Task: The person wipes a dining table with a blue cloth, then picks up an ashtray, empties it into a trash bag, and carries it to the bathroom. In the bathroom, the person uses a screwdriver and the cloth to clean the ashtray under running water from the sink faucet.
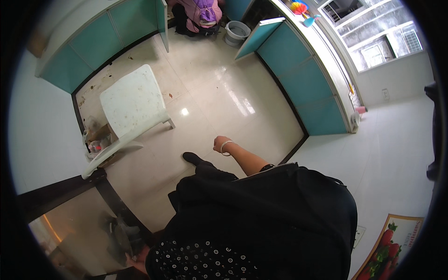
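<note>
My right hand (220, 144), with a pale bangle (226, 148) at its wrist, hangs over the tiled floor (196, 122). Its fingers are curled in, and nothing shows in them. At the lower left, my left hand (137, 259) reaches out beside a dark-framed glass door panel (80, 234); whether it grips the frame I cannot tell. Dark, blurred shapes show in the glass just above that hand. A black jacket (266, 210) and a dotted black garment (206, 257) cover much of the lower view. One dark shoe (191, 158) points into the room.
A stained white plastic chair (133, 101) stands left, beside a cardboard box (103, 134) and plastic bottles. Teal cabinets (297, 73) line both sides, with an open cabinet door (260, 36) jutting out. Far back, a person in pink (199, 15) crouches near a grey bucket (237, 33).
</note>
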The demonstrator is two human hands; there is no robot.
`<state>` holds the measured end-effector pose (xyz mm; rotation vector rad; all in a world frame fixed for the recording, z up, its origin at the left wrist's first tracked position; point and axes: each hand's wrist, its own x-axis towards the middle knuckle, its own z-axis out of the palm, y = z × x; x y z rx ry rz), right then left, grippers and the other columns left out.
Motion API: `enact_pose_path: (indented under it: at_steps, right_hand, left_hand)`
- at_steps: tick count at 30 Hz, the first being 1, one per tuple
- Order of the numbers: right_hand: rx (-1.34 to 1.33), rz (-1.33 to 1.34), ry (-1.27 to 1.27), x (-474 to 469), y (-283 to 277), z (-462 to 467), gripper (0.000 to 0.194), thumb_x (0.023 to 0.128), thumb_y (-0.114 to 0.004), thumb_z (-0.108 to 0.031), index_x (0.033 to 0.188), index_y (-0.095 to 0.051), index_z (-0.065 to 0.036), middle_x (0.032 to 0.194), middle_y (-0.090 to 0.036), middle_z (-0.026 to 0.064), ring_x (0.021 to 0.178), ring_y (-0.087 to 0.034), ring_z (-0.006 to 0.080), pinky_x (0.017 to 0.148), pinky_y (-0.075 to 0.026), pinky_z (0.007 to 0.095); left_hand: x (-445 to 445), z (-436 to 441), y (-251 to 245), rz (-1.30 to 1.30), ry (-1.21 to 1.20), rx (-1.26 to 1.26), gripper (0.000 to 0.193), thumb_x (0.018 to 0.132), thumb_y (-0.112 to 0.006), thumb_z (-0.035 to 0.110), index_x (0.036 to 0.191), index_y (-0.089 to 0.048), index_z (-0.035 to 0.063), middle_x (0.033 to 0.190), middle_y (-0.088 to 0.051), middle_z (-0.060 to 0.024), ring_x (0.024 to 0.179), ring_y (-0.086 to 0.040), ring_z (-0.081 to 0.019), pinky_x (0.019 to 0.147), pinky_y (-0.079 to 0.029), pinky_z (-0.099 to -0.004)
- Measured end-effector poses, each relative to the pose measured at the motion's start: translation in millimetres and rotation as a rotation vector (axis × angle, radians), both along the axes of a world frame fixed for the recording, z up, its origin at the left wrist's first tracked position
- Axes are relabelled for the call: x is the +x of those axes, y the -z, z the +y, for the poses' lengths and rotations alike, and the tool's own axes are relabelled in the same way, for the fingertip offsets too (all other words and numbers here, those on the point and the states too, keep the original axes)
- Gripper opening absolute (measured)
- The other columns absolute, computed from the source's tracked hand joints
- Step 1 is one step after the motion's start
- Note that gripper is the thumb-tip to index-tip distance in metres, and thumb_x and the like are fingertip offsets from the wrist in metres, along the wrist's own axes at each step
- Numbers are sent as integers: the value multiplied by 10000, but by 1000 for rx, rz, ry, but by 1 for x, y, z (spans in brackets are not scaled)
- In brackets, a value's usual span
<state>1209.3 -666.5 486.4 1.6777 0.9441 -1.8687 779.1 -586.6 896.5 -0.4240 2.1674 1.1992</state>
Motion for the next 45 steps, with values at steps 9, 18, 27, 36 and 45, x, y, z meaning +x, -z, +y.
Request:
enact_pose_path:
  at_steps: [9, 18, 27, 36, 45]
  right_hand:
    - [-80, 21, 45, -15, -20, -28, 277, 766, -605, -217, 917, -726, -19, 1004, -693, 212, 955, -658, 374, 847, -522, 427]
    - [-331, 22, -163, -88, 15, -31, 226, 764, -624, -203, 838, -732, -18, 682, -688, 146, 576, -652, 296, 586, -548, 394]
    - [-129, 237, -139, -213, 34, 68, 235, 798, -599, -189, 871, -715, 0, 665, -671, 99, 504, -616, 196, 473, -523, 345]
    - [-97, 371, -519, -271, 24, 93, 261, 768, -568, -183, 783, -700, 41, 728, -672, 231, 645, -691, 340, 623, -570, 422]
    - [45, 364, -938, -263, 55, 100, 307, 768, -614, -235, 873, -708, 37, 933, -684, 264, 902, -685, 370, 775, -551, 413]
  left_hand:
    - [-21, 40, 11, -320, 176, 149, 497, 856, -684, 344, 1231, -566, 40, 1173, -619, -104, 1087, -575, -237, 991, -447, -382]
    - [-79, 14, 8, -140, 21, 75, 518, 881, -643, 396, 1265, -560, 57, 1249, -594, -107, 1142, -549, -254, 989, -440, -401]
    - [-105, -43, -59, 79, -64, 72, 624, 878, -611, 425, 1367, -468, 66, 1338, -524, -108, 1208, -495, -273, 1029, -394, -421]
    - [-82, -61, -101, 179, -380, 63, 571, 902, -602, 409, 1338, -488, 59, 1298, -560, -88, 1152, -543, -253, 999, -421, -411]
    - [-82, -61, -94, 59, -400, 344, 535, 907, -610, 372, 1328, -487, 66, 1299, -553, -84, 1174, -536, -247, 1020, -436, -408]
